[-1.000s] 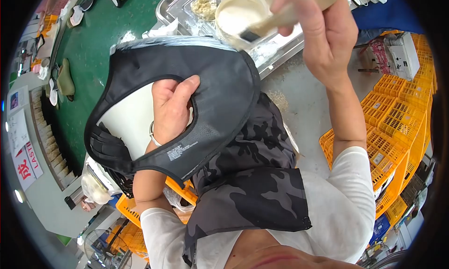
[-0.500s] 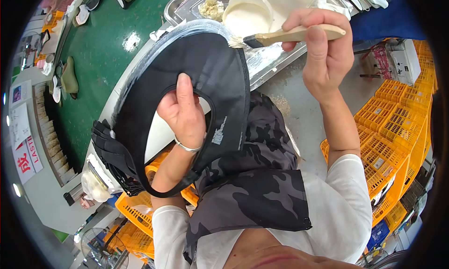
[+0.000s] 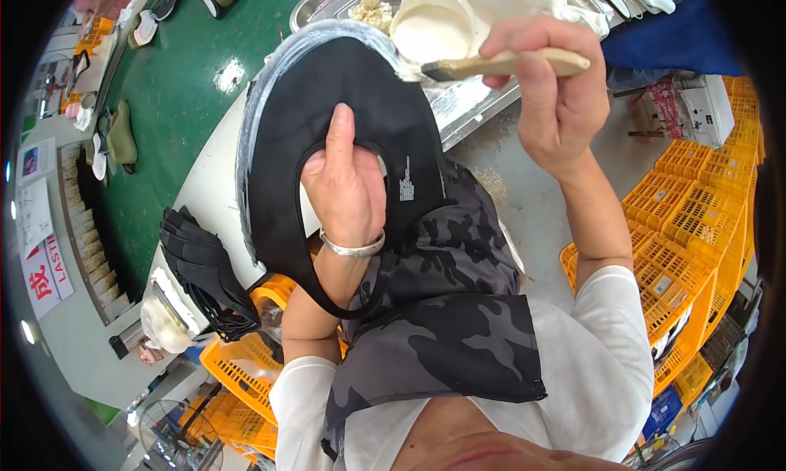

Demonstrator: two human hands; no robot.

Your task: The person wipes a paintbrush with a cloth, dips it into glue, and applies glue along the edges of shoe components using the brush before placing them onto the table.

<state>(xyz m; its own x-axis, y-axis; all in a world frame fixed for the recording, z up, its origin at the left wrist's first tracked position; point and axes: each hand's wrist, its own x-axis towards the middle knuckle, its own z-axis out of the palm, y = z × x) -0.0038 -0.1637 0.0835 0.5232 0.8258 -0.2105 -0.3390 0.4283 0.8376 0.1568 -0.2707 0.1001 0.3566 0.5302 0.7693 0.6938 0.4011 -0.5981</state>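
My left hand (image 3: 348,189) reaches through the opening of a black fabric shoe upper (image 3: 360,82) and grips it, thumb lying on top. A band of wet-looking white paste, like glue, runs along the upper's curved outer edge. My right hand (image 3: 561,103) is closed around the wooden handle of a brush (image 3: 516,64). The bristles, coated white, touch the upper's edge at its top right. Just beyond the brush stands a round tub (image 3: 434,33) of creamy white liquid. Small white printing shows on the black fabric.
A metal tray (image 3: 483,115) smeared with white holds the tub and a crumbly yellowish lump (image 3: 372,14). Several black pieces (image 3: 205,274) lie stacked on the white table edge (image 3: 214,176). Orange crates (image 3: 667,250) stand at the right and below left. Shoes (image 3: 123,135) rest on the green surface.
The shoe upper has swung upright and shifted right in my left hand, separating from view of the black stack. My right hand and the brush have moved slightly left and down.
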